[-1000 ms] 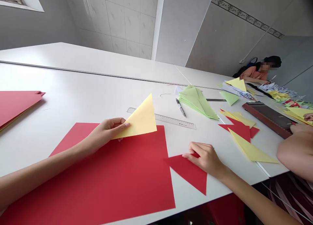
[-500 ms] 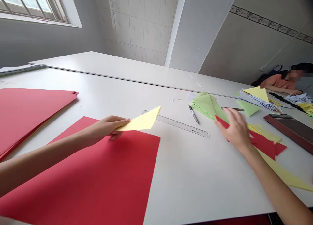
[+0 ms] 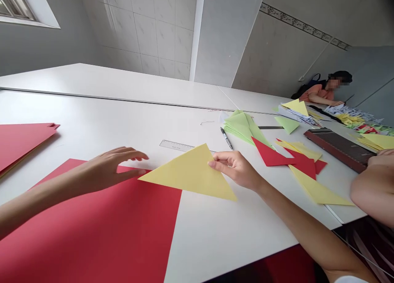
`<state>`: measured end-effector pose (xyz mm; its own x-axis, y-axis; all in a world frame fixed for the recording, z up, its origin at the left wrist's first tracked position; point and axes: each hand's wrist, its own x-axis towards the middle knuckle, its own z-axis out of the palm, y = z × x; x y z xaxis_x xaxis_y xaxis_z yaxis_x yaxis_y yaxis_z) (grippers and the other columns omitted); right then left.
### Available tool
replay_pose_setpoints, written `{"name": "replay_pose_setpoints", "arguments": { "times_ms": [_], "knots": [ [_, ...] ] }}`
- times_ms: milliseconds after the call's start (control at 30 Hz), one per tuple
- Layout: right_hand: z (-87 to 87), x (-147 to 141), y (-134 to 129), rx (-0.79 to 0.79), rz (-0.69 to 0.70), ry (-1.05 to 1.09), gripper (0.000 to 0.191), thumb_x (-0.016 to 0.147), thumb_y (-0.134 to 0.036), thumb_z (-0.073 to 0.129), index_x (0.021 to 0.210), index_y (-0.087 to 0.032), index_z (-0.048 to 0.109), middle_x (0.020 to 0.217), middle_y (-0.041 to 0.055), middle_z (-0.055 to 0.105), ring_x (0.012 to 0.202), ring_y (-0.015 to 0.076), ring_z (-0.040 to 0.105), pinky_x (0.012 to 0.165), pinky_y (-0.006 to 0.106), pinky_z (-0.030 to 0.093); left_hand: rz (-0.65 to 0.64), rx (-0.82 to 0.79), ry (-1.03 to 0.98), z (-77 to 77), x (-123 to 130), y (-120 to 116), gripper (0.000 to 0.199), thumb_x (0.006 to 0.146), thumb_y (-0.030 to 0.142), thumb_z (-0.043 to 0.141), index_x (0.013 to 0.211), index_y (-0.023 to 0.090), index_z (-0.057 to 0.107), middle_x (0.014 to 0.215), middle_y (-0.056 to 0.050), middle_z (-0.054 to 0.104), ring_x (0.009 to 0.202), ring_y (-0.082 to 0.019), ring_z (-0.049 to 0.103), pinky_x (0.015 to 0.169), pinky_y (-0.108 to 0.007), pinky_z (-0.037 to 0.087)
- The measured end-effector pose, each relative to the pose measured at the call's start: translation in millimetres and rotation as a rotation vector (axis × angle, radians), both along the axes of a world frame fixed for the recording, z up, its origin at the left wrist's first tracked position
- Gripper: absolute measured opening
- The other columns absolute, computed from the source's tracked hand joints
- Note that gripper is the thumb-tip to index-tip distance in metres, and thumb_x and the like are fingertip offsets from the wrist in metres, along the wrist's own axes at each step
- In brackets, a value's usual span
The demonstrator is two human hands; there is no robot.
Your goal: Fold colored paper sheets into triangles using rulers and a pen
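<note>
Ok, yellow triangle (image 3: pixel 191 176) just swapped sides: my right hand (image 3: pixel 238 168) pinches it above the bench (image 3: pixel 203 233), so my left hand (image 3: pixel 101 171) is free, fingers spread over the red sheet (image 3: pixel 117 225). Red triangle (image 3: pixel 271 155) is now down by the green stack (image 3: pixel 241 127).

Just beyond the right hand (image 3: pixel 232 167), the yellow triangle (image 3: pixel 192 174) hides part of the ruler (image 3: pixel 175 145), whose markings are too small to read. Below the left hand (image 3: pixel 107 170), the picture's edge cuts off the red sheet (image 3: pixel 107 229).
</note>
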<state>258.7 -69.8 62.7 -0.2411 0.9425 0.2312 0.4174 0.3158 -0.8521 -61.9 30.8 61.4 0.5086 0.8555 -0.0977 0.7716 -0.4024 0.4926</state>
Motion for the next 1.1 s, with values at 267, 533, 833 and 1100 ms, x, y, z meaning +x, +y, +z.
{"name": "replay_pose_setpoints", "arguments": {
  "times_ms": [267, 533, 833, 1100],
  "knots": [
    [-6.0, -4, 5, -0.045, 0.037, 0.084, 0.036, 0.083, -0.055, 0.063, 0.091, -0.022, 0.074, 0.08, 0.0032, 0.07, 0.085, 0.0213, 0.066, 0.073, 0.033, 0.053, -0.172, -0.02, 0.212, -5.4, -18, 27, 0.029, 0.072, 0.05, 0.06, 0.084, 0.023, 0.063, 0.104, -0.003, 0.06, 0.101, -0.024, 0.052, 0.08, -0.029, 0.044],
    [-9.8, -1, 3, -0.136, 0.125, 0.217, 0.02, 0.088, -0.04, 0.063, 0.093, -0.026, 0.077, 0.093, 0.0008, 0.073, 0.091, 0.0185, 0.068, 0.082, 0.032, 0.054, -0.162, 0.035, 0.258, -12.5, -25, 30, 0.061, 0.065, 0.058, 0.062, 0.115, 0.025, 0.061, 0.117, 0.0, 0.056, 0.114, -0.029, 0.05, 0.083, -0.041, 0.043],
    [-12.0, 0, 5, -0.105, 0.125, 0.355, 0.013, 0.089, -0.029, 0.063, 0.093, -0.03, 0.076, 0.094, -0.0033, 0.073, 0.093, 0.0142, 0.067, 0.083, 0.027, 0.053, -0.218, 0.025, 0.27, -19.0, -28, 33, 0.061, 0.07, 0.066, 0.048, 0.096, 0.013, 0.064, 0.099, 0.003, 0.055, 0.112, -0.029, 0.052, 0.069, -0.043, 0.039],
    [-17.7, 2, 11, -0.291, 0.041, 0.483, 0.017, 0.088, -0.036, 0.064, 0.097, -0.024, 0.072, 0.092, 0.0011, 0.072, 0.084, 0.0152, 0.067, 0.078, 0.027, 0.051, -0.125, -0.017, 0.313, -0.3, -25, 13, 0.035, 0.067, 0.045, 0.061, 0.096, 0.027, 0.064, 0.107, 0.0, 0.06, 0.097, -0.023, 0.059, 0.071, -0.028, 0.048]
  ]
}}
